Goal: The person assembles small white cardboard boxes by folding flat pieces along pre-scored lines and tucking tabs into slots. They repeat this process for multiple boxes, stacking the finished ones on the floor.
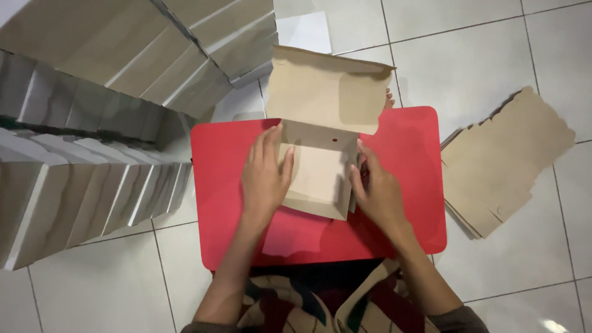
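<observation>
— Where does the cardboard box [316,179] sit against the hands?

— It lies in the middle of the frame, on the red table [407,179], right between them. The left hand [265,176] is flat against the box's left wall, and the right hand [377,191] is against its right wall. The box's lid flap [327,92] stands open and leans away toward the top of the frame, past the table's far edge.

— How much room is there around it?

— The box's near corner points toward the person, with bare red surface below it and to either side. The table's right edge is well apart from the right hand. Beyond that edge, on the tiled floor [493,43] at the right of the frame, lies a stack of flat cardboard sheets [502,163]. At the left and upper left, rows of folded boxes [92,166] crowd close to the table's left edge, so that side is tight. The top right of the frame is floor only.

— And the hands themselves?

— The left hand is spread, fingers together and stretched out, palm pressing on the left wall with the thumb reaching over into the box. The right hand is partly curled, its fingers bent along the right wall and touching the side flap there; whether it pinches the flap or only pushes on it, the picture does not show. Neither hand is lifting the box off the table.
</observation>
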